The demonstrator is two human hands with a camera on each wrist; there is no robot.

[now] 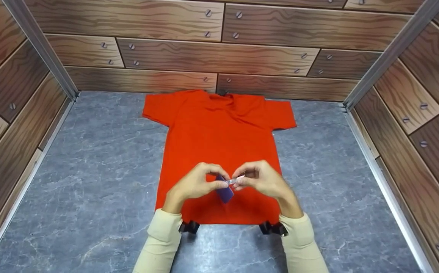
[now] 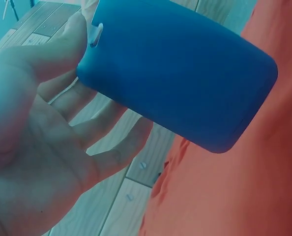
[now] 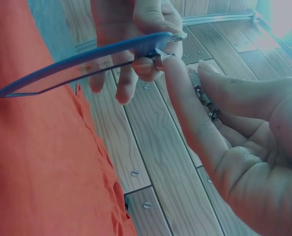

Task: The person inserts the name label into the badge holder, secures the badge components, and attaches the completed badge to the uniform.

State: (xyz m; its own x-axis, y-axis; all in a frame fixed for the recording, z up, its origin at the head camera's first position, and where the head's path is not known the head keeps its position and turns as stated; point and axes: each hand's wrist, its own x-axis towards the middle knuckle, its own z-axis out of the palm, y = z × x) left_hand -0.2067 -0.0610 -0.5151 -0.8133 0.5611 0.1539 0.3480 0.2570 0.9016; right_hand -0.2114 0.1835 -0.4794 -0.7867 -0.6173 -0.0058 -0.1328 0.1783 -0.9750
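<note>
Above the smooth red shirt [image 1: 219, 140], pinched at its slotted end by the left hand [image 1: 195, 182]: flat, round-cornered blue badge holder [image 2: 185, 73]; pinched by the right hand [image 1: 265, 181]: shiny metal clip [image 3: 203, 96]. Beneath the shirt, grey marbled surface [image 1: 102, 182].

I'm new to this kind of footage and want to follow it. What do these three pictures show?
There is no machine here, only a person working bare-handed. The wide picture comes from a camera worn on the head, looking forward and down. The other two come from cameras worn on the left and right wrists, each watching that hand's work. A red T-shirt is spread on a grey marbled surface, with wood-patterned walls behind and beside it. Above the shirt, the left hand pinches a flat blue badge-like holder near its slotted end, while the right hand pinches a small metal clip.
</note>
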